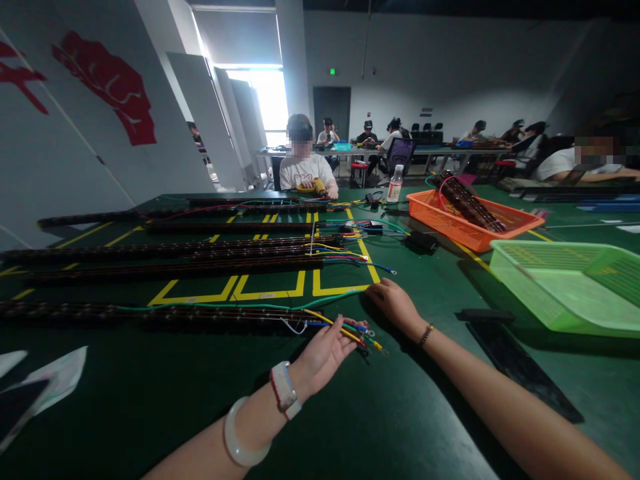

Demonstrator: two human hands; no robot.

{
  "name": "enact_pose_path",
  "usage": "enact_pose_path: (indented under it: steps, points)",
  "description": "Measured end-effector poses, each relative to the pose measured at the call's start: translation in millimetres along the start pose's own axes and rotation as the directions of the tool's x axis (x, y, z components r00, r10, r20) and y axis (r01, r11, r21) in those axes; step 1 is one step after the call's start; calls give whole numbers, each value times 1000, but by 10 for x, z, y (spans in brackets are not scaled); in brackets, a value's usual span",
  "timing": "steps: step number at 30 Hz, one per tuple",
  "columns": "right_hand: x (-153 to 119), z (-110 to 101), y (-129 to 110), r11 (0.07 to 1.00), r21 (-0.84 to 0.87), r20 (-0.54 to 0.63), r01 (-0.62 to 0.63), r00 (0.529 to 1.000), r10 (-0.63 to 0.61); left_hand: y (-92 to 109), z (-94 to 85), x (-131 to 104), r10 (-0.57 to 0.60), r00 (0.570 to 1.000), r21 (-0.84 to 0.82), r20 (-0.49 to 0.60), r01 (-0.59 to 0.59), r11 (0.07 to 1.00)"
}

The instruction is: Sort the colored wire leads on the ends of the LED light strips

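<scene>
My left hand [326, 357], palm up, has its thumb over a bunch of coloured wires [353, 337] with ring terminals at their ends. Those wires come out of the nearest long dark wire harness [210, 317], which lies flat across the green table. A white tie [297, 327] loops near the harness's end. My right hand [395, 307] is closed at the end of a long green wire [333, 297] that runs left along the harness. The wire's tip is hidden in my fingers.
Several more dark harnesses [165, 267] lie farther back over yellow tape marks. An orange basket [475, 233] holds a dark bundle. To the right are a green basket [520, 283] and a black flat bar [525, 367]. A person [306, 167] sits across the table near a bottle [395, 185].
</scene>
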State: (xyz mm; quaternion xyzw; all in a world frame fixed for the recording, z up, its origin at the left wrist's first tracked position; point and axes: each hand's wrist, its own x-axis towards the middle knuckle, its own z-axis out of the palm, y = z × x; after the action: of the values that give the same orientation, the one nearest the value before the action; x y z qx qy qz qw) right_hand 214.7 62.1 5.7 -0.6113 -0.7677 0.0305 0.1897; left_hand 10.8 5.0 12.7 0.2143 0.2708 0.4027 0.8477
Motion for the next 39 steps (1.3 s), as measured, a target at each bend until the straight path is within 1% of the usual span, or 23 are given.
enact_pose_path:
  steps: [3, 8, 11, 13, 14, 15, 17, 19, 20, 21, 22, 24, 25, 28, 31, 33, 35, 36, 37, 39]
  points:
    - [12, 11, 26, 997, 21, -40, 77, 996, -76, 18, 24, -11, -10, 1000, -16, -13, 10, 1000]
    - [7, -15, 24, 973, 139, -70, 187, 981, -179, 48, 43, -22, -31, 999, -44, -42, 29, 999]
    - [-75, -60, 0, 950, 198, -136, 240, 967, -216, 60, 38, -24, -45, 998, -66, -42, 42, 997]
    - [-173, -97, -21, 923, 214, -214, 319, 938, -274, 66, 40, -24, -56, 997, -67, -44, 53, 996]
    - [-233, -117, -34, 905, 203, -260, 375, 911, -320, 69, 45, -24, -61, 997, -67, -48, 57, 996]
    - [-298, -135, -50, 879, 174, -307, 444, 873, -380, 73, 53, -24, -66, 996, -67, -52, 62, 996]
    - [-431, -166, -91, 812, 71, -365, 579, 772, -519, 83, 73, -24, -76, 995, -75, -60, 71, 995]
    - [-549, -186, -142, 714, -53, -345, 698, 658, -669, 93, 89, -23, -80, 995, -92, -60, 74, 993]
    - [-595, -190, -168, 675, -106, -317, 730, 619, -719, 96, 92, -21, -78, 995, -101, -60, 72, 992]
    - [-630, -191, -192, 657, -149, -291, 739, 602, -743, 97, 91, -17, -77, 995, -109, -59, 70, 992]
    - [-656, -187, -213, 666, -182, -279, 723, 611, -740, 97, 85, -12, -76, 996, -114, -56, 69, 991]
    - [-680, -169, -242, 707, -223, -268, 670, 656, -706, 93, 67, -1, -81, 995, -109, -52, 75, 991]
    - [-683, -155, -251, 717, -237, -259, 655, 669, -697, 91, 58, 4, -84, 995, -103, -51, 78, 992]
    - [-678, -111, -269, 705, -264, -193, 659, 680, -708, 89, 52, 6, -78, 995, -88, -56, 73, 993]
    - [-671, -98, -292, 719, -276, -158, 638, 707, -689, 98, 75, -5, -71, 995, -86, -69, 65, 994]
    - [-668, -120, -308, 726, -262, -175, 636, 709, -684, 104, 90, -15, -70, 995, -80, -69, 64, 995]
    - [-665, -157, -322, 734, -234, -217, 637, 702, -678, 108, 97, -22, -63, 996, -73, -59, 59, 996]
    - [-661, -175, -327, 750, -216, -244, 626, 709, -662, 109, 97, -24, -57, 997, -69, -50, 53, 996]
    - [-654, -192, -331, 774, -193, -273, 603, 725, -633, 109, 96, -27, -49, 998, -64, -39, 47, 997]
    - [-628, -215, -334, 843, -123, -309, 524, 786, -535, 111, 94, -33, -44, 999, -48, -13, 43, 998]
